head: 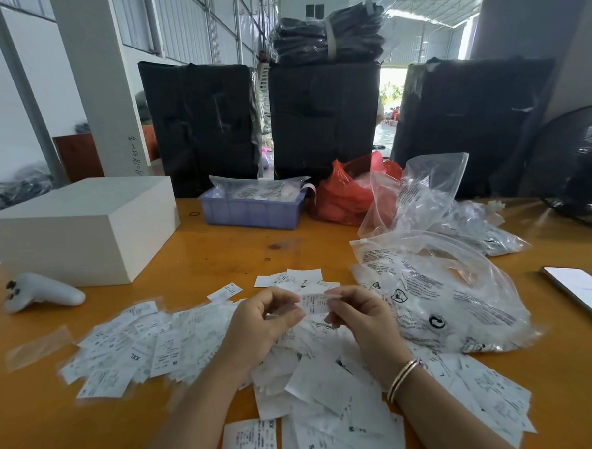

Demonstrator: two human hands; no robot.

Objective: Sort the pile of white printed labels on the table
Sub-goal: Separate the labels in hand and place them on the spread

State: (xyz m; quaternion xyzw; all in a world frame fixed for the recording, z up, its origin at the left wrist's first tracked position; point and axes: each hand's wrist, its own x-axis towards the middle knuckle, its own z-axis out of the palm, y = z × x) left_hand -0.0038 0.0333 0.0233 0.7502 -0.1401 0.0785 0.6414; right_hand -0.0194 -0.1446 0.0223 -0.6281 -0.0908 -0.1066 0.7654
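A wide pile of white printed labels (pixel 146 345) covers the near part of the orange table (pixel 220 249), spreading from the left to under my forearms and to the lower right. Size letters such as XXL, M and S show on some. Above the pile, my left hand (pixel 262 325) and my right hand (pixel 357 313) together hold one small white label (pixel 315 302), each pinching an end between thumb and fingers. A few separate labels (pixel 290 279) lie just beyond my hands.
A white box (pixel 82 232) and a white controller (pixel 41 296) sit at the left. A blue tray (pixel 253 213) and a red bag (pixel 344 194) stand behind. Clear printed plastic bags (pixel 439 299) lie right of my hands, then a phone (pixel 583 295) and a fan (pixel 579 168).
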